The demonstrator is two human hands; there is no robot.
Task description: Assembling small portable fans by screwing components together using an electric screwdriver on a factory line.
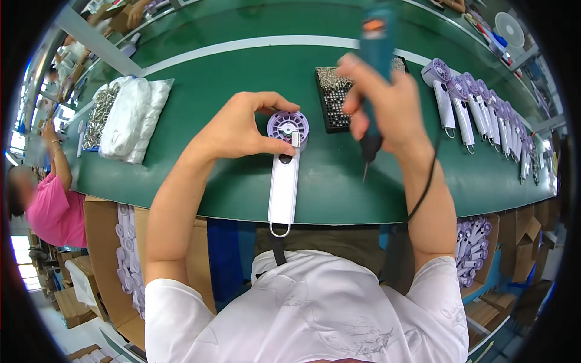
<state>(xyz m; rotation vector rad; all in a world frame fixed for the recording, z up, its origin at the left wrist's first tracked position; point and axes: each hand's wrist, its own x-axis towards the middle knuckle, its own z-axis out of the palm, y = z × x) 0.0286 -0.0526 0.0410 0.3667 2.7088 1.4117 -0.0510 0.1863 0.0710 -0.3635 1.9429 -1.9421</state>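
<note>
My left hand (233, 130) grips a handheld fan (282, 190) at its round purple head, fingers on the far rim and thumb near the neck. The fan lies on the green table with its white handle toward me and its wire loop at the near edge. A small silvery piece (296, 139) sits by the thumb on the fan head. Held in my right hand (396, 106) is a teal electric screwdriver (376, 51), blurred by motion. Its bit points down, in the air right of the fan. Behind it stands a black tray (339, 123) with small metal screws.
A row of purple-and-white fans (463, 118) stretches along the table's right. Plastic bags (130, 118) and a pile of metal parts (101, 118) lie at the left. Boxes (109, 242) with more fan parts flank me. A person in pink (57, 209) is at far left.
</note>
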